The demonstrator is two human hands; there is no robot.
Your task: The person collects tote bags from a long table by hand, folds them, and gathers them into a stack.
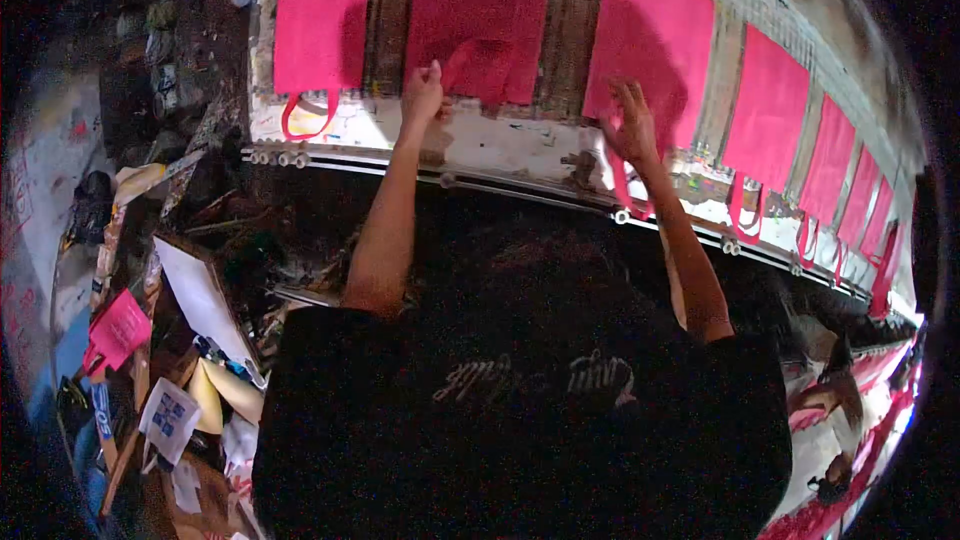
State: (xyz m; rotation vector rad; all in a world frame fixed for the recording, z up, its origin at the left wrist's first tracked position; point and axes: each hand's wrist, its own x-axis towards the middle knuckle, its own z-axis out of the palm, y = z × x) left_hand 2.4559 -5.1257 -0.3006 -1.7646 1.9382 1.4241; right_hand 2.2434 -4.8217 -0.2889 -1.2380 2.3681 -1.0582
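Note:
A row of flat pink bags lies along the long table. My left hand (424,98) is at the lower left corner of one pink bag (480,0), its fingers partly curled; whether anything is between them is too small to tell. That bag's handle (480,50) lies folded up over its face. Above the lower left part of the neighbouring pink bag (655,40) is my right hand (630,125), with its fingers apart and nothing visible in it. The handle (625,185) of this bag hangs down over the table's edge, below my right hand.
Another pink bag (320,20) lies at the left, and several more continue to the right. A metal rail (520,195) with small rollers runs along the near table edge. At the lower left are a white board (205,295), a small pink bag (120,330) and mixed clutter.

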